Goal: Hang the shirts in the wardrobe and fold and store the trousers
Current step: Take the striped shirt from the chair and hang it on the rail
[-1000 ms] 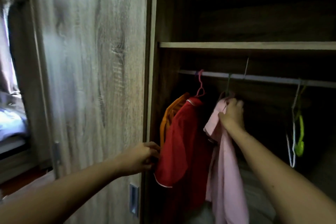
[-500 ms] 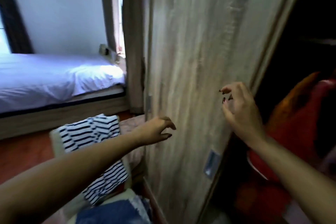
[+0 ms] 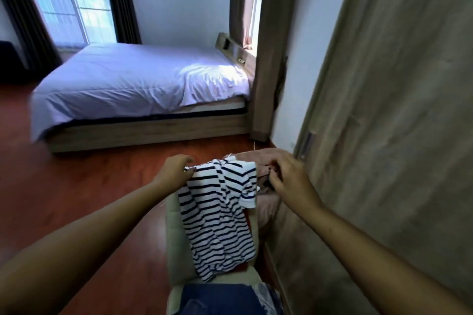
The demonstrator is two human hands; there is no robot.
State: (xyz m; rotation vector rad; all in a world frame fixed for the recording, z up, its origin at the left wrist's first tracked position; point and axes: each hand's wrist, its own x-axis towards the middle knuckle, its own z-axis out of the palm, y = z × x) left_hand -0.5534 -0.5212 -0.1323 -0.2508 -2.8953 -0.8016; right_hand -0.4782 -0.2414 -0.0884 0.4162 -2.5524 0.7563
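Shirt lies 12 to 6 o'clock; left hand pinches its top corner, right hand at 3 o'clock, grip unclear.

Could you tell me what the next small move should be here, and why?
Probably bring the right hand to the free top corner of the striped shirt, pinch it and lift. The left hand grips the other top corner, the shirt lies draped over the cream chair, and the right hand's curled fingers sit beside it over a pinkish cloth; their grip is unclear.
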